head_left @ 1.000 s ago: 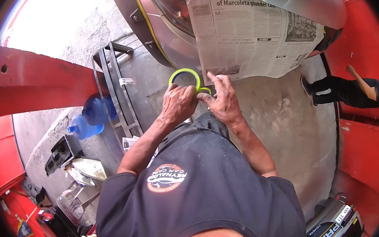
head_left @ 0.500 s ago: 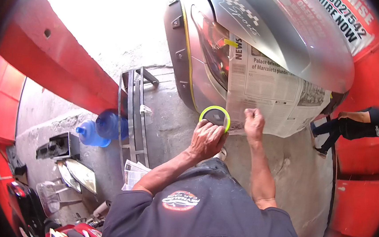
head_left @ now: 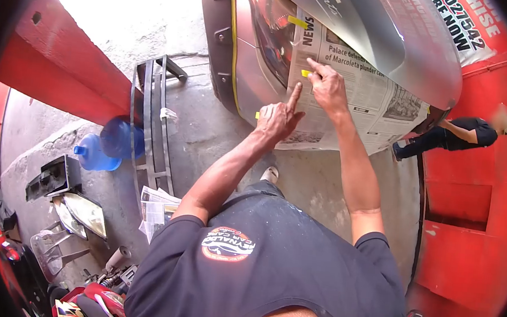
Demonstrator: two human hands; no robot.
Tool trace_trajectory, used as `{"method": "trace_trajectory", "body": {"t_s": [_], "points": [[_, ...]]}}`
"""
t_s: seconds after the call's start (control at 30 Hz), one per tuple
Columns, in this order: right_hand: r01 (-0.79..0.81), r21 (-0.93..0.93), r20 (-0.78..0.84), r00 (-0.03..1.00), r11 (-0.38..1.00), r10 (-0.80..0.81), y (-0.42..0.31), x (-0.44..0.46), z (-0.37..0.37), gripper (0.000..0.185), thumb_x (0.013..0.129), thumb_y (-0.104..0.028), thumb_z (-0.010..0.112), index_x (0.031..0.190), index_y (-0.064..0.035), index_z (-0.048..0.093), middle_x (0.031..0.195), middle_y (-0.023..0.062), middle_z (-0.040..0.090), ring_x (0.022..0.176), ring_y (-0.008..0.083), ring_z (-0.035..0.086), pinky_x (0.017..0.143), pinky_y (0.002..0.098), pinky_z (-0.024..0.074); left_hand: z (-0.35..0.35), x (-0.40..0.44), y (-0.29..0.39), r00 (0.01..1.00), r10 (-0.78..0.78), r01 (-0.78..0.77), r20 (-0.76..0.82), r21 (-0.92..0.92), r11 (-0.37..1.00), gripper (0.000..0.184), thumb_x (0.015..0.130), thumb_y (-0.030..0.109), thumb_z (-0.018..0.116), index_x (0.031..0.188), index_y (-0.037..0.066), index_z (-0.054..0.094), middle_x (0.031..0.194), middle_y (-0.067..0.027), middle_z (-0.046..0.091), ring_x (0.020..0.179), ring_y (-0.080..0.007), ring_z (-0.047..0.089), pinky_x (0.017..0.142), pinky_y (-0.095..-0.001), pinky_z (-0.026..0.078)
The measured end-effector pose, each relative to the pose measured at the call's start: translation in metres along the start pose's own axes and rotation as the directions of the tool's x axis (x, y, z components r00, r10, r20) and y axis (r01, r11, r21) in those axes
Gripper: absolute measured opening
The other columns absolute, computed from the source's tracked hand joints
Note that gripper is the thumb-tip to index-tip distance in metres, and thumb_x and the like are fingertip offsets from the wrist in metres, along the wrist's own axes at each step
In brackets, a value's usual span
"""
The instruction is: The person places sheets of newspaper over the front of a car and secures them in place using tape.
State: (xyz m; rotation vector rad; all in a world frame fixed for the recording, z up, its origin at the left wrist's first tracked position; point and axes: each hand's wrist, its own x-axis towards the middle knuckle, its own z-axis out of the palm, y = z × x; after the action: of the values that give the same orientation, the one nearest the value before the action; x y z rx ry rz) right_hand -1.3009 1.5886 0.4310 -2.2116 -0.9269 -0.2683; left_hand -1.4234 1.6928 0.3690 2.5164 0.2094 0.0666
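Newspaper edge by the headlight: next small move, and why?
Probably press the yellow tape at the right hand down on the newspaper: the left hand's index fingertip is just below it, and higher up another yellow strip spans the edge. Whether this piece is stuck isn't clear.

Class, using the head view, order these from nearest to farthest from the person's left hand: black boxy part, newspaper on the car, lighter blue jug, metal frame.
From the left hand:
1. Newspaper on the car: right at the hand.
2. Metal frame: left of the hand.
3. Lighter blue jug: beyond the frame, left.
4. Black boxy part: farthest, lower left.
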Motion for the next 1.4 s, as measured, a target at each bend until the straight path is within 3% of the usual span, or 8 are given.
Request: {"method": "trace_trajectory", "body": {"t_s": [0.13, 0.3, 0.43, 0.57, 0.8, 1.13, 1.3, 1.4], "points": [[-0.156, 0.095, 0.084, 0.985, 0.983, 0.148, -0.014, 0.012, 0.010, 0.036, 0.086, -0.013, 0.073, 0.120, -0.0036, 0.068, 0.083, 0.0112, 0.071, 0.075, 0.0219, 0.068, 0.073, 0.0361, 0.0543, 0.009, 0.005, -0.009, 0.998, -0.060, 0.061, 0.024, -0.022, 0.998, 0.089, 0.095, 0.046, 0.061, 0.163, 0.019, 0.010, 0.081, -0.0220, 0.072, 0.076, -0.0402, 0.072, 0.071, -0.0515, 0.055], [-0.171, 0.093, 0.072, 0.984, 0.981, 0.164, -0.012, 0.026, 0.040, 0.027, 0.085, -0.016, 0.076, 0.103, -0.0013, 0.063, 0.081, 0.0131, 0.070, 0.075, 0.0262, 0.071, 0.071, 0.0393, 0.0553, 0.025, 0.008, -0.022, 0.996, -0.084, 0.084, 0.011, -0.020, 0.996, 0.092, 0.094, 0.047, 0.062, 0.163, 0.018, 0.008, 0.081, -0.0220, 0.072, 0.076, -0.0401, 0.072, 0.070, -0.0510, 0.054], [0.005, -0.103, 0.049, 0.999, 0.995, 0.000, 0.004, 0.031, 0.066, 0.026, 0.086, -0.017, 0.075, 0.100, -0.0028, 0.058, 0.089, 0.0183, 0.071, 0.083, 0.0381, 0.071, 0.072, 0.0469, 0.0565, 0.033, 0.011, -0.029, 0.997, -0.075, 0.075, 0.007, -0.020, 0.997, 0.093, 0.094, 0.046, 0.063, 0.163, 0.018, 0.008, 0.082, -0.0226, 0.072, 0.075, -0.0407, 0.072, 0.069, -0.0511, 0.055], [0.067, -0.438, 0.075, 0.996, 0.897, -0.038, 0.007, 0.032, 0.080, 0.028, 0.088, -0.020, 0.074, 0.098, -0.0045, 0.055, 0.100, 0.0177, 0.068, 0.091, 0.0391, 0.069, 0.076, 0.0490, 0.0580, 0.039, 0.016, -0.036, 0.998, -0.067, 0.067, 0.008, -0.015, 0.998, 0.093, 0.093, 0.044, 0.064, 0.163, 0.018, 0.007, 0.079, -0.0235, 0.071, 0.073, -0.0415, 0.071, 0.068, -0.0522, 0.055], [0.093, -0.522, 0.095, 0.994, 0.848, -0.050, -0.005, 0.031, 0.046, 0.028, 0.087, -0.019, 0.074, 0.102, -0.0041, 0.056, 0.105, 0.0158, 0.067, 0.103, 0.0361, 0.065, 0.081, 0.0437, 0.0579, 0.038, 0.011, -0.041, 0.997, -0.033, 0.029, -0.066, -0.054, 0.998, 0.091, 0.093, 0.045, 0.063, 0.163, 0.020, 0.010, 0.070, -0.0234, 0.068, 0.066, -0.0441, 0.068, 0.064, -0.0546, 0.054], [0.014, -0.344, 0.071, 0.997, 0.939, 0.011, -0.010, 0.012, 0.027, 0.014, 0.086, -0.011, 0.070, 0.090, -0.0031, 0.060, 0.096, 0.0168, 0.065, 0.095, 0.0393, 0.064, 0.083, 0.0495, 0.0521, 0.010, 0.002, -0.045, 0.999, -0.029, 0.036, 0.037, -0.203, 0.979, 0.083, 0.093, 0.036, 0.062, 0.161, 0.020, 0.017, 0.080, -0.0264, 0.069, 0.078, -0.0463, 0.068, 0.075, -0.0538, 0.053], [-0.211, -0.019, 0.289, 0.935, 0.977, 0.207, -0.014, -0.068, 0.054, 0.039, 0.089, -0.020, 0.077, 0.123, -0.0049, 0.066, 0.101, 0.0117, 0.067, 0.089, 0.0240, 0.066, 0.079, 0.0369, 0.0548, 0.021, -0.033, -0.076, 0.978, 0.020, -0.135, -0.205, -0.561, 0.817, 0.078, 0.084, 0.005, 0.052, 0.157, 0.013, 0.025, 0.102, -0.0302, 0.067, 0.099, -0.0461, 0.065, 0.088, -0.0523, 0.051], [-0.594, 0.348, 0.501, 0.772, 0.726, 0.391, -0.024, -0.116, 0.090, 0.048, 0.092, -0.018, 0.075, 0.134, -0.0015, 0.059, 0.109, 0.0089, 0.068, 0.090, 0.0169, 0.064, 0.077, 0.0317, 0.0541, 0.027, -0.074, -0.084, 0.951, -0.093, -0.161, -0.294, -0.732, 0.663, 0.076, 0.085, 0.001, 0.054, 0.155, 0.011, 0.028, 0.102, -0.0246, 0.069, 0.099, -0.0427, 0.067, 0.088, -0.0483, 0.052]]}}
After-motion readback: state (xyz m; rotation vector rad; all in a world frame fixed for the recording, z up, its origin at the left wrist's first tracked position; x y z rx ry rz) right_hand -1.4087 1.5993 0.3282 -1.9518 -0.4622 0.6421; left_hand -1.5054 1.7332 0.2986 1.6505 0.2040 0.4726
